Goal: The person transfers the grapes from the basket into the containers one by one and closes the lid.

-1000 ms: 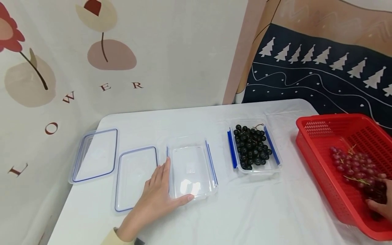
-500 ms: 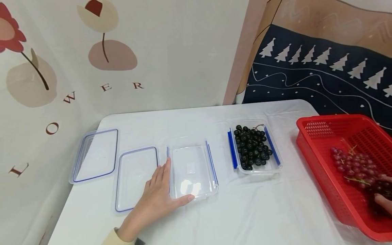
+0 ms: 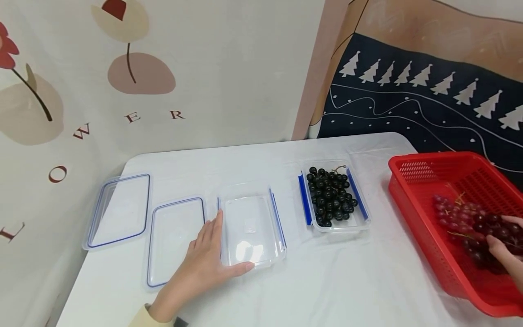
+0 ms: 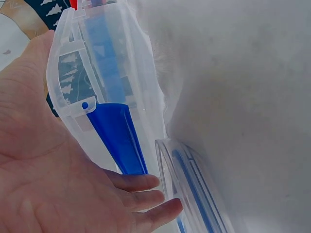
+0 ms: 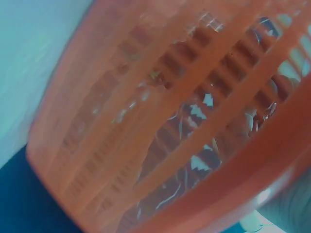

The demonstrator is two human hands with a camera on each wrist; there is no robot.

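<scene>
My left hand [image 3: 200,259] rests at the near left corner of a clear plastic food container [image 3: 251,231], its fingers straight along the left side and the thumb along the front. In the left wrist view the fingers [image 4: 146,199] lie beside the container's blue clip [image 4: 116,136]. At the right edge of the head view, my right hand [image 3: 506,259] grips a bunch of dark red grapes [image 3: 500,231] inside the red basket [image 3: 421,236]. Lighter red grapes [image 3: 453,213] lie beside that bunch. The right wrist view shows mostly the basket's slatted wall [image 5: 170,102]; the fingers are hidden there.
A second clear container [image 3: 361,222] with blue clips holds black grapes [image 3: 331,195], between the first container and the basket. Two clear lids with blue seals lie at the left: a nearer lid [image 3: 175,240] and a farther lid [image 3: 122,213]. White cloth [image 3: 327,281] covers the table.
My right hand has shifted its hold on the dark red grapes and raised the bunch slightly within the basket. My left hand stays at the container. The head view has turned slightly right.
</scene>
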